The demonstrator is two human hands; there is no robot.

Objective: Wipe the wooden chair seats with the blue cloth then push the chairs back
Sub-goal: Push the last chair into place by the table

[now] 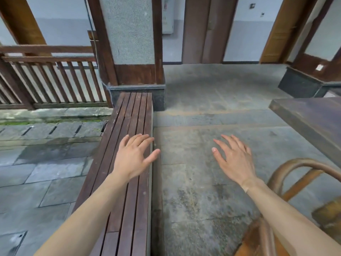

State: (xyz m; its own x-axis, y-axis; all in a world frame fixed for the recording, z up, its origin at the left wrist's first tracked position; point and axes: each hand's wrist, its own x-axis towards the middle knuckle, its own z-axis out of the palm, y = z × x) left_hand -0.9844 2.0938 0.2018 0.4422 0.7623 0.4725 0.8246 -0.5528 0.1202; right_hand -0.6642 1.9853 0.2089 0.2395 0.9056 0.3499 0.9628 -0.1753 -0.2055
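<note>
1. Left hand [133, 156]: centre-left of the frame, fingers spread and nearly straight, held over the slatted wooden bench [129, 182]. It holds nothing. Contact with the slats cannot be determined.
2. Right hand [235, 157]: centre-right of the frame, fingers spread and straight, held above the stone floor [193, 182]. It holds nothing.
3. Blue cloth: not visible anywhere in the frame. Its location cannot be stated.
4. Wooden chair [287, 183]: lower right corner, curved back rail visible, with a blurred piece of its frame at the right edge. The seat is mostly out of frame. It stands just beside the dark wooden table [313, 122] at the right edge.
5. Judgement: wiping has not begun, since neither hand carries the cloth.
6. Risk: with the cloth out of view, the bench could be taken for a chair seat and wiped in error.
7. Risk: the right forearm passes close over the chair back; a careless reach could knock the chair against the table.
8. Risk: the paving at lower left looks damp, so footing may slip.
</note>
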